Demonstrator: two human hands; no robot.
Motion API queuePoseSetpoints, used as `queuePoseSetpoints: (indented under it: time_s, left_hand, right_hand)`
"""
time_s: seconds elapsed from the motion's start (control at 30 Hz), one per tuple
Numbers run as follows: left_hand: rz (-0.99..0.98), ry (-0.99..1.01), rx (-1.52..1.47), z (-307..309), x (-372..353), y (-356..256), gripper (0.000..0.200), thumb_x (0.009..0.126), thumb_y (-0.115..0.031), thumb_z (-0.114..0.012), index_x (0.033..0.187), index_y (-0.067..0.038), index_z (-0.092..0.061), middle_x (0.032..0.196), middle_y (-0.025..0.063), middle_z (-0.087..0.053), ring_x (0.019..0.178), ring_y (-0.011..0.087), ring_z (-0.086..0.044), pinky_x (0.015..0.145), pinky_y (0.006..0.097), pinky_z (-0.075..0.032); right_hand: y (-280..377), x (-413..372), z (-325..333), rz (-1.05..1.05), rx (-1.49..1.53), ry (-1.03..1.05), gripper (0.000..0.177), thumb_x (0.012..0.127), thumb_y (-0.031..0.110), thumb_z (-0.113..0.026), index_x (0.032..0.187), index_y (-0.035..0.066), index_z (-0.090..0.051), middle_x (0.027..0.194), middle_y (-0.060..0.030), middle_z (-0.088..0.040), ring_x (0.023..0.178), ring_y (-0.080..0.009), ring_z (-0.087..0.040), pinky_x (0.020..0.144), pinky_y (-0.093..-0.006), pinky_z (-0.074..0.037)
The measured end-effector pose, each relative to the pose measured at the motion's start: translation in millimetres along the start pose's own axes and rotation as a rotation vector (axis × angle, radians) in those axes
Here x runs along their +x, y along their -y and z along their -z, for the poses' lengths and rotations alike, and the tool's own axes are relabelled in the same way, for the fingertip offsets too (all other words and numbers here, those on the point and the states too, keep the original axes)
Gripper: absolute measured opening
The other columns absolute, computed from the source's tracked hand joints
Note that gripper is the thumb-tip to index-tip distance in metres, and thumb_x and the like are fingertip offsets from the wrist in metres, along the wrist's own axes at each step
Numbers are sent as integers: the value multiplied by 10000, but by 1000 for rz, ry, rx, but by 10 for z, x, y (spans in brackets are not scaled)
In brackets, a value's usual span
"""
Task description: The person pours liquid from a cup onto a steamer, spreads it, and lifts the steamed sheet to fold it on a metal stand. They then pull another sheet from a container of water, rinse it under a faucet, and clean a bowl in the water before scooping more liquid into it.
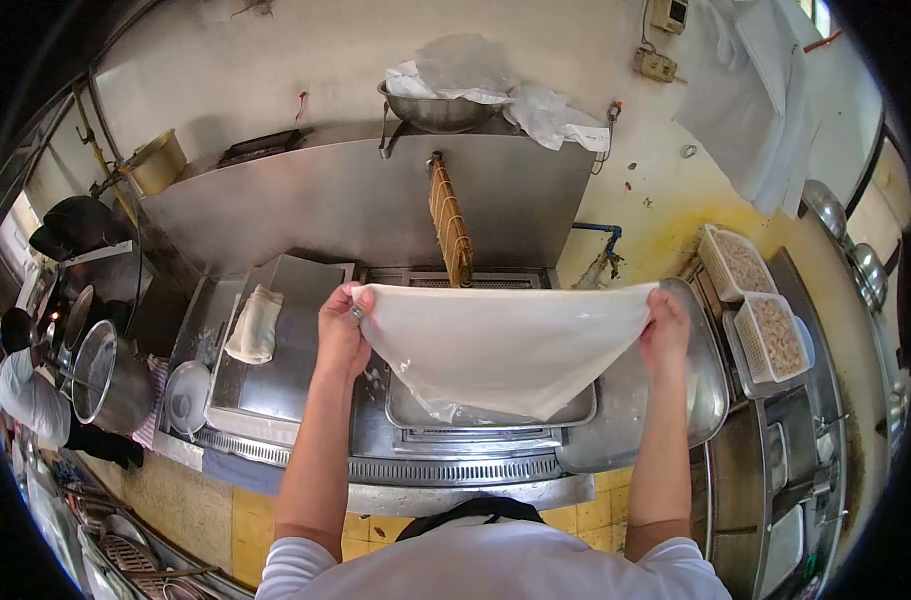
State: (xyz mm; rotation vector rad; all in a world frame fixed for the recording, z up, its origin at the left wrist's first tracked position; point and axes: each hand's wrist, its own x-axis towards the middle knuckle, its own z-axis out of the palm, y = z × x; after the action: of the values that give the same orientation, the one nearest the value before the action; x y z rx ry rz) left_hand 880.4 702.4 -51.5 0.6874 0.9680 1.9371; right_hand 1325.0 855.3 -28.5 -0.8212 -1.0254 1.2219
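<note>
A white, partly see-through sheet hangs stretched between my two hands. My left hand pinches its upper left corner, and a ring shows on one finger. The upper right corner is gripped by my right hand. The sheet's lower edge droops over a shallow metal tray on the steel counter. Behind the sheet, a rolled bamboo mat hangs from the steel backsplash. Left of my left hand, a folded white cloth lies on a metal lid.
A large metal tray lies at the right, beside white baskets of food pieces. A steel bowl with plastic bags sits on the ledge. At far left, a person stands near a large pot.
</note>
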Motion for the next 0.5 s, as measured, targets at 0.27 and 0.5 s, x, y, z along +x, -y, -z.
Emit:
queuePoseSetpoints:
  time_s: [0.27, 0.5]
  left_hand:
    - [167, -36, 506, -107, 256, 851, 158, 974, -183, -691, 971, -29, -726, 815, -10, -674, 640, 65, -556, 554, 243, -432]
    - [97, -24, 470, -218, 317, 874, 134, 981, -64, -637, 1104, -47, -685, 909, 14, -705, 727, 75, -610, 602, 227, -463]
  right_hand:
    - [-1135, -262, 810, -257, -433, -131, 103, 961, 130, -655, 931, 37, -685, 777, -30, -673, 650, -130, -637, 560, -287, -511]
    - [-1121, -271, 756, -287, -264, -178, 77, 949, 98, -642, 947, 27, -669, 815, -54, -685, 644, -150, -653, 557, -302, -531]
